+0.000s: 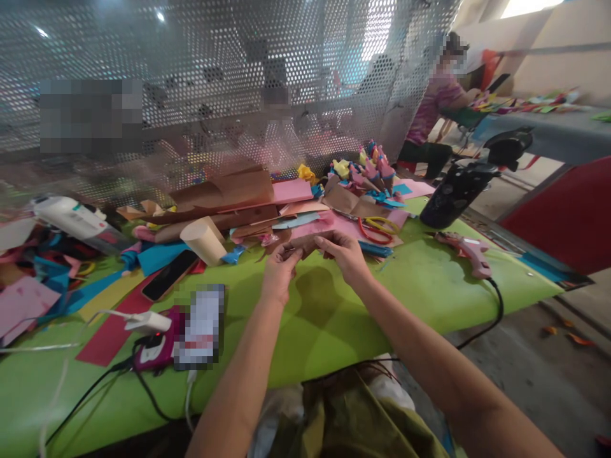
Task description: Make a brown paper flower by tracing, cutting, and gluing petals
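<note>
A strip of brown paper (308,244) is stretched between my two hands, a little above the green tabletop (334,331). My left hand (281,267) pinches its left end between thumb and fingers. At the other end, my right hand (344,253) grips it with the thumb on top. Just beyond my right hand lie scissors with red and yellow handles (375,230) and some blue paper pieces (375,249). Behind both hands spreads a heap of pink, brown and pale blue paper (298,220).
A pink glue gun (470,253) and a black bottle (451,194) stand on the right. Left are a paper roll (204,240), a dark phone (169,275), a magenta power strip (160,346) and cables. A perforated metal screen (214,95) borders the back. Another person (432,108) sits beyond.
</note>
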Demonstrator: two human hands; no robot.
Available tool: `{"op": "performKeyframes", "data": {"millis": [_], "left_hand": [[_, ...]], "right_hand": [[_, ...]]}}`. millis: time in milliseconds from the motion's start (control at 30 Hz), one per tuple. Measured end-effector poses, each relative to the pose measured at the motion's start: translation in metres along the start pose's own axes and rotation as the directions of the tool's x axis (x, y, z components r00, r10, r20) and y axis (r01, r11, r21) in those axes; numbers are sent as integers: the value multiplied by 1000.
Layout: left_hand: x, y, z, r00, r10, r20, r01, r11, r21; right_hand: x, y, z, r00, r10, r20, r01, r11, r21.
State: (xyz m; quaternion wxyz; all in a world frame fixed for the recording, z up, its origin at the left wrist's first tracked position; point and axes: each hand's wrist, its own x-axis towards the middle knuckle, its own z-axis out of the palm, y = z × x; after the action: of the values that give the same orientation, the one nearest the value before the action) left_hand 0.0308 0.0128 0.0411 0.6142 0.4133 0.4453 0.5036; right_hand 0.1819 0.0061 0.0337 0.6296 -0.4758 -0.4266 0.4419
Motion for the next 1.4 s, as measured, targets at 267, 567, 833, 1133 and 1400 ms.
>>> {"op": "performKeyframes", "data": {"millis": [267,567,833,1133,1400], "left_hand": [[2,-3,-1,999,46,-19,-47,998,-51],[-3,2,3,995,95,30,-98,991,92],[-2,-1,4,996,89,-6,-89,994,68],[-1,-1,1,991,131,12,-131,984,123],[1,-3,2,977,169,130,-174,984,30]], "right_hand": [[0,4,0,997,-45,-63,45,999,5],[-4,0,4,997,-63,47,64,997,-32],[-5,4,7,997,-70,42,72,995,-64],[-3,1,0,995,-92,-34,90,995,-39],[-4,0,1,997,-74,-27,74,997,-8]]}}
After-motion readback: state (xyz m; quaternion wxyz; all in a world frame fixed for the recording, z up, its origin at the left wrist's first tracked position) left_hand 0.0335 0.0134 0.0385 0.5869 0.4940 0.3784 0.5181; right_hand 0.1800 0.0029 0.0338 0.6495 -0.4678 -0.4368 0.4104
